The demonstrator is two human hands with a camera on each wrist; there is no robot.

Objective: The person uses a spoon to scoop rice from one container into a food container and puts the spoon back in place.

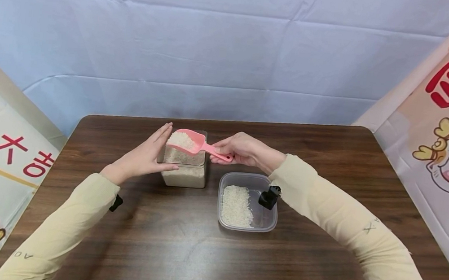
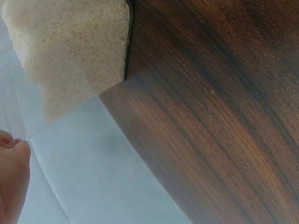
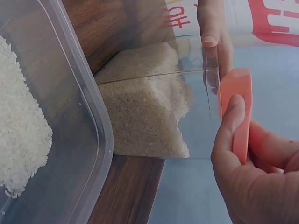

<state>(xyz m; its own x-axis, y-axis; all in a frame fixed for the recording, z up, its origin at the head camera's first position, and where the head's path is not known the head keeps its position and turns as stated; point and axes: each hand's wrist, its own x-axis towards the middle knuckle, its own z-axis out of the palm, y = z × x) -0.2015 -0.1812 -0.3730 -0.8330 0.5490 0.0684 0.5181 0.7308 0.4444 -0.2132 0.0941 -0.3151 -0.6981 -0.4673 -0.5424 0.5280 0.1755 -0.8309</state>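
My right hand (image 1: 241, 148) grips the handle of a pink scoop (image 1: 200, 143) heaped with white rice (image 1: 181, 140). The scoop is over the mouth of a clear square container (image 1: 188, 180), which holds more rice. On the container's left side lies my left hand (image 1: 143, 157), fingers extended and thumb along the front near the rim. The right wrist view shows the thumb and fingers of my right hand (image 3: 261, 158) round the scoop handle (image 3: 241, 135), with the rice in the container (image 3: 145, 112) sloping unevenly.
A shallow clear plastic tub (image 1: 269, 225) stands to the right and nearer, with rice (image 1: 236, 206) piled in its left half. My right sleeve and wrist camera (image 1: 269, 197) hang over its right edge. Beneath is a dark wooden table (image 1: 180, 257), with a pale cloth backdrop (image 1: 217, 49) behind.
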